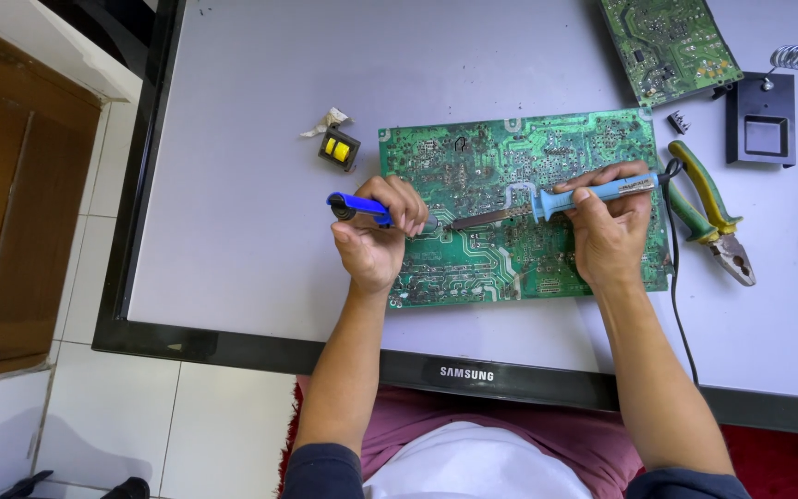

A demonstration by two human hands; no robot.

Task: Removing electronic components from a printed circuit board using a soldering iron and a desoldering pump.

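A big green board (pixel 528 199) lies flat in the middle of the frame on a grey panel (pixel 233 185). The right hand (pixel 611 231) is closed around a soldering iron (pixel 565 199) with a light blue handle. The handle runs under the fingers (pixel 602 180) and sticks out past them toward the upper right, where its black cord (pixel 676 268) drops down the frame. The iron's metal tip points left and meets the board near its middle. The left hand (pixel 376 236) is closed around a dark blue pump (pixel 357 207). The pump's back end pokes out to the left of the fingers, and its front end points right, close to the iron's tip. Both hands rest on the board. A small yellow and black part (pixel 338 148) sits just off the board's upper left corner. Green pliers (pixel 713 212) lie to the right of the board. A second green board (pixel 667 46) lies at the upper right, next to a black stand (pixel 761 120).
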